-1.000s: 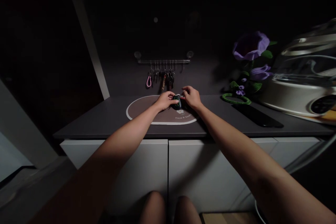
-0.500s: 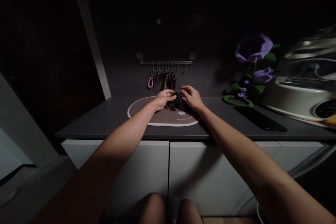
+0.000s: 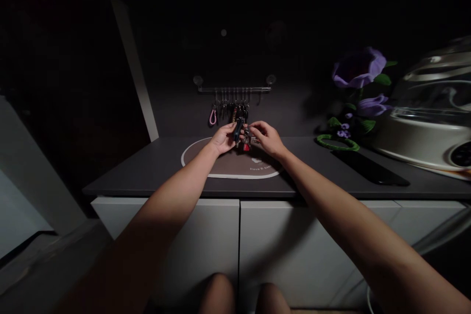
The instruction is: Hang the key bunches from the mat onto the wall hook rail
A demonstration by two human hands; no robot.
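My left hand (image 3: pixel 223 140) is closed around a small black key fob (image 3: pixel 238 130), which stands on edge between thumb and fingers. From the fob hangs a metal key ring (image 3: pixel 247 132) with a red tag (image 3: pixel 246 147) below it. Thumb and forefinger of my right hand (image 3: pixel 268 137) pinch at this ring from the right. Both hands are above the brown oval mat (image 3: pixel 221 169) with a white rim. Just behind them, several keys and a pink carabiner (image 3: pixel 213 117) hang on a clear hook rail (image 3: pixel 235 90) fixed to the wall.
A dark phone-like slab (image 3: pixel 370 167) lies on the grey counter (image 3: pixel 136 171) at the right. Behind it stand purple fabric flowers (image 3: pixel 358 71) with a green ring base (image 3: pixel 336 143). A pale appliance (image 3: pixel 415 132) with a clear top is at the far right.
The black fob has turned from its face to its edge and shifted slightly left. The red tag now hangs below it. My right fingers have moved in to the ring.
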